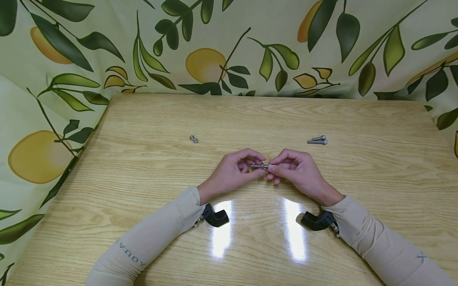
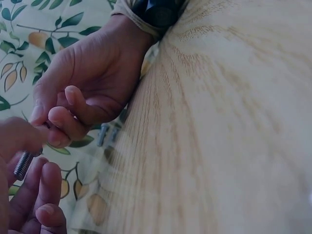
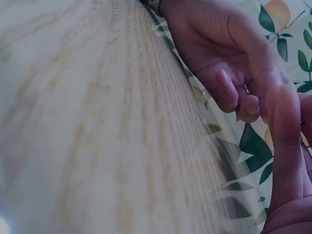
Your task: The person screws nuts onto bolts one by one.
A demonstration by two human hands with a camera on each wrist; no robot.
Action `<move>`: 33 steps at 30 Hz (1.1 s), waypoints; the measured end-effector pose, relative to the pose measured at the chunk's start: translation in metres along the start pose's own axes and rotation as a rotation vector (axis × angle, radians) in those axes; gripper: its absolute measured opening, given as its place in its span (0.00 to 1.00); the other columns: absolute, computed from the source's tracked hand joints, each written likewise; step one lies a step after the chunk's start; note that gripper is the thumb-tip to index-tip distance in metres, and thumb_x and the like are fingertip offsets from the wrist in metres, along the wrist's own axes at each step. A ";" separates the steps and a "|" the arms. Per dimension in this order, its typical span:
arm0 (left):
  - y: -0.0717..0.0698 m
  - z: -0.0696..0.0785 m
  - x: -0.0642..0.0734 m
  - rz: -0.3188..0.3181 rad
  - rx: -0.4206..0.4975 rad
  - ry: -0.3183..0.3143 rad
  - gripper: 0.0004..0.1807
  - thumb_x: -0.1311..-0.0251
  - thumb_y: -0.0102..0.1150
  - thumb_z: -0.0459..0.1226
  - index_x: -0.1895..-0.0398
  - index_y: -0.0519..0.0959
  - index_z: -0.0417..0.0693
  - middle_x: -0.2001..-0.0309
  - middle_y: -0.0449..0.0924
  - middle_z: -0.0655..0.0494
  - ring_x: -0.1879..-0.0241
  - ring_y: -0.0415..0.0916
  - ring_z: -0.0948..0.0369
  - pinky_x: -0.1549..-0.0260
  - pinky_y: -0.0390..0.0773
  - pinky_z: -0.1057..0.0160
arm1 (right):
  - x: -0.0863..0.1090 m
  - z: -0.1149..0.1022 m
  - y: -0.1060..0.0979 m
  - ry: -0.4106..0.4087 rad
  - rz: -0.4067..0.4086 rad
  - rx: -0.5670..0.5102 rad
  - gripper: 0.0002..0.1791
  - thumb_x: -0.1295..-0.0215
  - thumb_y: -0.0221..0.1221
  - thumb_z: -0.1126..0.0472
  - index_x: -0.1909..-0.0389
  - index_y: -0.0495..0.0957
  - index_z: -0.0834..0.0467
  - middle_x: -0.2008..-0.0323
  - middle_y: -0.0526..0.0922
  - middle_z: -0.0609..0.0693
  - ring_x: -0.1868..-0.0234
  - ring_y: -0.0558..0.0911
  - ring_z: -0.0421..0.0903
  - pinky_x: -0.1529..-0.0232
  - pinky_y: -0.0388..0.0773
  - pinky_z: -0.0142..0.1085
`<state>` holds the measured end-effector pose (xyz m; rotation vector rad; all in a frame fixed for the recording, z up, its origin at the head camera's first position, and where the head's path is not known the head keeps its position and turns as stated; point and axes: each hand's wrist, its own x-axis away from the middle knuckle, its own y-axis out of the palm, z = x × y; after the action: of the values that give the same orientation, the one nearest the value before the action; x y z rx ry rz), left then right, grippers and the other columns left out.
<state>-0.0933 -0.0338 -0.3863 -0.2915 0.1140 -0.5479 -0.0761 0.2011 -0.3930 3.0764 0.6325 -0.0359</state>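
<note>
A silver bolt [image 1: 255,165] lies level between both hands above the table, its threaded end pointing left. Partway along its shank sits a small nut [image 1: 262,166]. My left hand [image 1: 237,167] pinches the nut between thumb and fingertips. The right hand [image 1: 300,169] grips the bolt's head end, which its thumb and fingers mostly hide. In the left wrist view the bolt's thread [image 2: 23,165] sticks out below the left fingers. The right wrist view shows the left hand [image 3: 224,53] meeting the right hand [image 3: 287,170], the bolt hidden behind fingers.
Two loose nuts [image 1: 193,139] lie together on the wooden table [image 1: 143,159], beyond the left hand. Two more bolts [image 1: 317,140] lie side by side past the right hand. A leaf-and-fruit patterned cloth [image 1: 272,24] hangs behind the table and along its left side.
</note>
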 end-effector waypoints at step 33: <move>0.000 0.000 0.000 0.000 -0.005 -0.012 0.13 0.36 0.71 0.42 0.49 0.85 0.53 0.55 0.90 0.57 0.70 0.76 0.65 0.71 0.75 0.72 | 0.000 0.000 0.001 0.006 -0.004 0.018 0.03 0.29 0.62 0.69 0.58 0.80 0.66 0.67 0.92 0.50 0.67 0.90 0.42 0.67 0.88 0.37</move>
<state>-0.0935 -0.0336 -0.3861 -0.3001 0.1037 -0.5457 -0.0756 0.2004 -0.3926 3.0944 0.6417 -0.0322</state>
